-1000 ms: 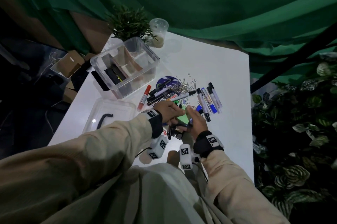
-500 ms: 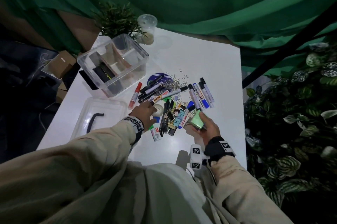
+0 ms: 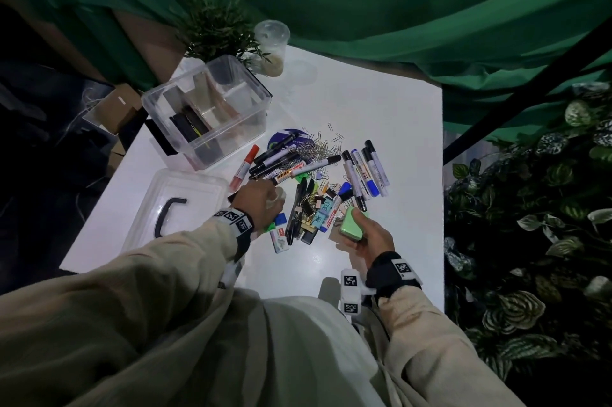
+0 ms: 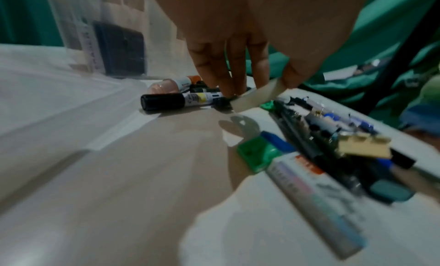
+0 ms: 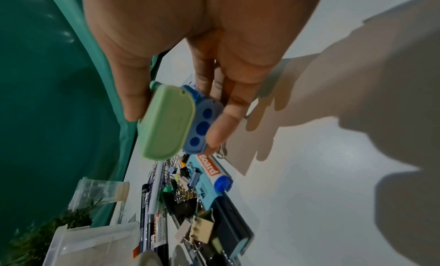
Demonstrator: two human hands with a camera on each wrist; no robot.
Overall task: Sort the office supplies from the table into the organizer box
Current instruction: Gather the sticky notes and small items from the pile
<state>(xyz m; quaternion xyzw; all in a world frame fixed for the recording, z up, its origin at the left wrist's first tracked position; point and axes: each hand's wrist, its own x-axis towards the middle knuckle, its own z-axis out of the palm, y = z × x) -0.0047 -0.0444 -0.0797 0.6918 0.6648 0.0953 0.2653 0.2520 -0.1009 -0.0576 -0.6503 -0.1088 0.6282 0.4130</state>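
Note:
A clear organizer box (image 3: pixel 231 138) stands at the table's back left, with dark items in one compartment. In front of it lies a heap of markers (image 3: pixel 364 171), pens, binder clips (image 3: pixel 311 208) and paper clips (image 3: pixel 318 151). My left hand (image 3: pixel 273 199) is at the heap's left side and pinches a cream tape roll (image 4: pixel 254 98) between thumb and fingers. My right hand (image 3: pixel 356 227) is raised at the heap's right side. Its thumb and fingers grip a small green oval case (image 5: pixel 166 123) stacked against a blue-grey one (image 5: pixel 202 123).
The box's clear lid (image 3: pixel 185 194) with a black handle lies at the table's front left. A potted plant (image 3: pixel 215 32) and a plastic cup (image 3: pixel 271 45) stand at the back. Leafy plants (image 3: pixel 530 208) line the table's right edge. A cardboard box (image 3: pixel 116 108) sits off the left edge.
The hands, together over the heap a second ago, have parted. The right drew back to the right with the green case. The left moved left and took the tape roll.

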